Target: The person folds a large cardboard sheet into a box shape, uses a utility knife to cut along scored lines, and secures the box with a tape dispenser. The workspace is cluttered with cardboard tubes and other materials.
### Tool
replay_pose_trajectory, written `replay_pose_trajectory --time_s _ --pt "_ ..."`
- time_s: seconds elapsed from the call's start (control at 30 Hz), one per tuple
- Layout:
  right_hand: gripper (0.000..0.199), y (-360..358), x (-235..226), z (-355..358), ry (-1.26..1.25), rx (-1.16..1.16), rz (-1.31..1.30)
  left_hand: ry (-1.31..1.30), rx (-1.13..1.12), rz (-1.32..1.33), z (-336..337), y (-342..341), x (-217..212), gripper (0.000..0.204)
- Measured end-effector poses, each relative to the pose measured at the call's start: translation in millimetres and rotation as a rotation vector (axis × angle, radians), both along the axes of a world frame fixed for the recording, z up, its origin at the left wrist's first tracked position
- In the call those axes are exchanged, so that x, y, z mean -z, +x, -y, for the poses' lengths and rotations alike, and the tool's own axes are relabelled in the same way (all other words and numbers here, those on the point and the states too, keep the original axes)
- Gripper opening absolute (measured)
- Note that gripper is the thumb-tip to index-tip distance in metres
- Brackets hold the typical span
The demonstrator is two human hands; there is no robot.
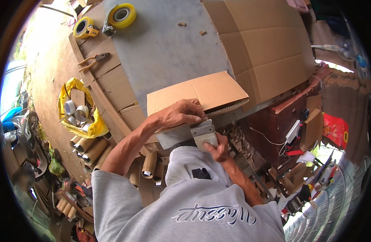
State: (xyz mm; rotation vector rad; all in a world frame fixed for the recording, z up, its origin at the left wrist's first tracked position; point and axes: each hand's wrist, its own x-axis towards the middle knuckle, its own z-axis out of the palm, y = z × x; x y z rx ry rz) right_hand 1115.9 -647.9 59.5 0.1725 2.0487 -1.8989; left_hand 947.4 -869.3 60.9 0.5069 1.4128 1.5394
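A small stack of brown cardboard (193, 92) lies at the table's near edge, its corrugated edges facing me. My left hand (184, 112) rests over that near edge, fingers curled and thumb bent in against the cardboard. Just below its fingertips, my right hand (218, 148) is closed around a tool with a pale, flat, wide handle and a metal head (202, 129). The metal head sits close against the cardboard's edge; whether it touches is hard to tell. A flat grey plate (173, 136) shows under my left wrist.
Far left lie two yellow tape rolls (123, 15) (83, 27) and pliers (95, 60). A yellow bag (97, 121) of tape rolls stands left, above cardboard tubes (88, 148). A large creased cardboard sheet (270, 44) covers the far right, beside a dark red cabinet (266, 131).
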Motion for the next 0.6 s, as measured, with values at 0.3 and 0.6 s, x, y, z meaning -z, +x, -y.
replay_pose_trajectory --time_s 0.3,0.6 --pt "0.045 -8 -1 -4 -0.021 -0.026 0.065 -0.087 -0.107 -0.013 -3 2 7 0.010" --pt "0.039 -23 -27 8 -0.021 0.049 0.235 -0.194 -0.272 -0.034 -9 12 11 0.016"
